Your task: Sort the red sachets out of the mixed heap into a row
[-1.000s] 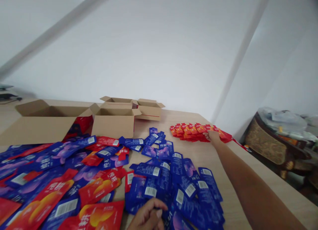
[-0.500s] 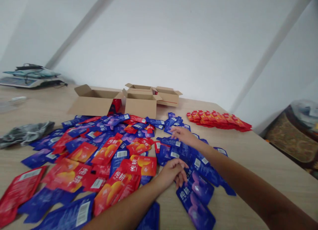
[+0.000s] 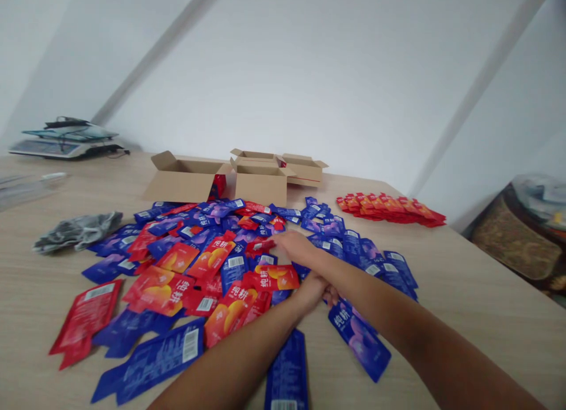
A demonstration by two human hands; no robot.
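My right hand point(image 3: 292, 246) is crossed over my left wrist, its fingers closed on the end of a small red pouch point(image 3: 260, 245) in the pile. Below it, my left hand point(image 3: 319, 289) has its fingers curled at the top of a blue pouch point(image 3: 360, 342) with purple fruit printed on it. At least one more blue pouch shows behind that one, partly covered by my right forearm. A red pouch with orange fruit point(image 3: 276, 277) lies just left of my left hand. Most of my left fingers are hidden.
Mixed red and blue pouches spread over the wooden table point(image 3: 469, 292). Overlapping red pouches point(image 3: 389, 208) form a row at the right. Open cardboard boxes point(image 3: 260, 186) stand behind the pile. A grey cloth point(image 3: 79, 230) and a scale point(image 3: 66, 147) are at the left.
My right hand has moved left and down from the blue pouches, crossed over my left arm and closed on a red pouch. The view has shifted slightly left.
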